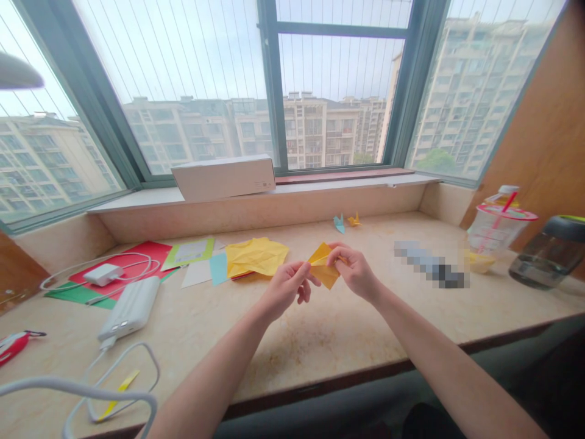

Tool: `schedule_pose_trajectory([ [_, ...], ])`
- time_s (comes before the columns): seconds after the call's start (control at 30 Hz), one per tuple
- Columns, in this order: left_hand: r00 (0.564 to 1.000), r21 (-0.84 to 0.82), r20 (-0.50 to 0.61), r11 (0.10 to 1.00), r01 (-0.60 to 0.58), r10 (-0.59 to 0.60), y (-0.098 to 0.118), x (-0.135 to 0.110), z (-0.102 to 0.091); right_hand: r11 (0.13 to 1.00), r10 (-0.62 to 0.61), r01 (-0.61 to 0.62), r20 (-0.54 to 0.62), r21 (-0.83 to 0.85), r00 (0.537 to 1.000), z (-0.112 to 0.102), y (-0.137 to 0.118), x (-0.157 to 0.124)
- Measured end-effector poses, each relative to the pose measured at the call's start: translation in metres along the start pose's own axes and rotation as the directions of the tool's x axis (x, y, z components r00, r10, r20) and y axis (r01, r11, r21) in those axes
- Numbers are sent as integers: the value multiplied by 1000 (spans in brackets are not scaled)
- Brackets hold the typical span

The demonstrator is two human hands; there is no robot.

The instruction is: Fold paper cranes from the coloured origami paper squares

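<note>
Both my hands hold a folded piece of orange-yellow paper [325, 270] above the stone counter [320, 335]. My left hand [287, 288] pinches its left edge with thumb and fingers closed. My right hand [354, 268] grips the upper right part, fingers curled over it. Behind the hands lies a crumpled yellow sheet [256, 256] on a spread of coloured paper. Two small folded paper figures, a blue one [339, 224] and an orange one [354, 220], stand near the wall at the back.
At the left lie a white power bank [130, 308], a charger [103, 274] with white cables, red paper [146, 253] and green paper [80, 294]. A white box [223, 177] sits on the sill. A plastic cup with a straw [498, 228] and a glass jar [548, 253] stand at the right.
</note>
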State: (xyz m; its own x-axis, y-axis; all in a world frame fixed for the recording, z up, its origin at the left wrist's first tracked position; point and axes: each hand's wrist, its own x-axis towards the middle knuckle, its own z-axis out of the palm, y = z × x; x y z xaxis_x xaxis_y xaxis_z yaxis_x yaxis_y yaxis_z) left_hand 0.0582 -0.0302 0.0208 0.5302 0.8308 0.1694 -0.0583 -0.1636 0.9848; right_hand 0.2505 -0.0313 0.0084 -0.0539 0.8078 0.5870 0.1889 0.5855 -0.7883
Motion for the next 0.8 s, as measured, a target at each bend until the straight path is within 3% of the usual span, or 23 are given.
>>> schedule_pose_trajectory([
  [0.17, 999, 32, -43, 999, -3, 4, 0, 0, 2, 999, 21, -22, 10, 37, 1000, -1, 0, 1],
  [0.37, 994, 86, -106, 996, -7, 16, -4, 1, 4, 979, 135, -136, 21, 154, 991, -1, 1, 0],
  [0.6, 973, 170, -211, 984, -55, 91, -6, 2, 6, 952, 194, -224, 151, 211, 969, 1, 0, 1],
  [0.8, 982, 168, -171, 985, -45, 74, -7, 0, 9, 991, 96, -100, 43, 87, 994, 4, 9, 1],
])
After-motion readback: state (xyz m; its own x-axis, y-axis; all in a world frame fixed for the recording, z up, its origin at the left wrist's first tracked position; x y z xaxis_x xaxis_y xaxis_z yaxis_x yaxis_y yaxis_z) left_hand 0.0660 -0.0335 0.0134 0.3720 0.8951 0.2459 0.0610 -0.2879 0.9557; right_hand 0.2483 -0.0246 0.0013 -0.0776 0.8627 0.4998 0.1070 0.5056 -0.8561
